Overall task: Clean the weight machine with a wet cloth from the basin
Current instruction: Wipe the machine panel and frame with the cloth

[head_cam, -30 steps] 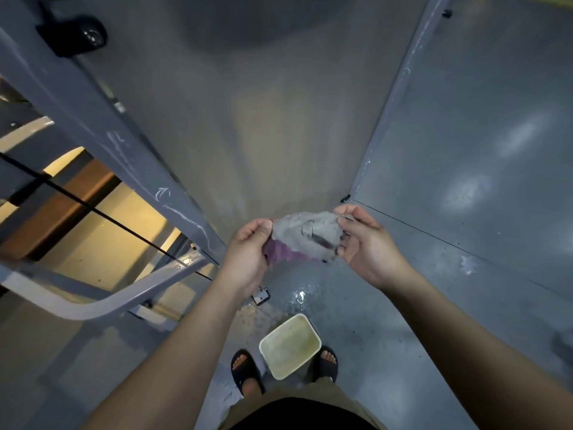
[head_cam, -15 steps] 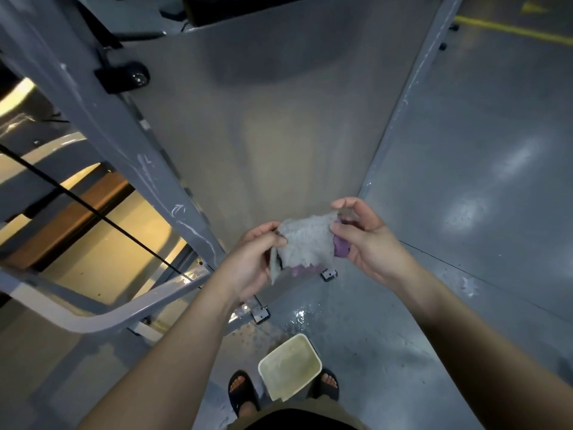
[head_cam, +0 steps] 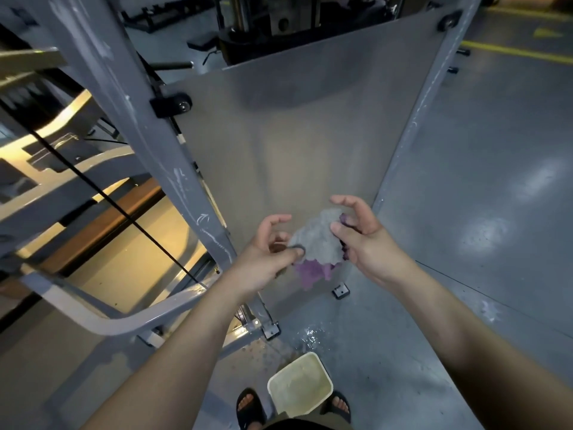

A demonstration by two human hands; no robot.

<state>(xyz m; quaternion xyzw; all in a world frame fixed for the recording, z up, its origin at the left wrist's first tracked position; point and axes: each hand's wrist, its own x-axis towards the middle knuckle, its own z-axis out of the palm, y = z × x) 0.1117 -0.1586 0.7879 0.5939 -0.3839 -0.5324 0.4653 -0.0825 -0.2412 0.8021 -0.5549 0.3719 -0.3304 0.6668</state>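
Cloth [head_cam: 319, 243] bunched tighter than before, centre frame, left hand [head_cam: 266, 257] and right hand [head_cam: 364, 243] grips pinching it, forefingers newly lifted

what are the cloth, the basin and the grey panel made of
The cloth looks like soft fabric, grey over purple, in limp folds. The basin is probably plastic: cream, smooth, rounded rim. The panel seems sheet metal, matte grey with dull sheen.

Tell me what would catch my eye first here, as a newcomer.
The grey and purple cloth, pinched in mid-air at the centre between the left hand and the right hand. Behind it rises the weight machine's broad grey panel; below, a pale basin sits on the floor by the person's sandalled feet, with splashed water just beyond it.
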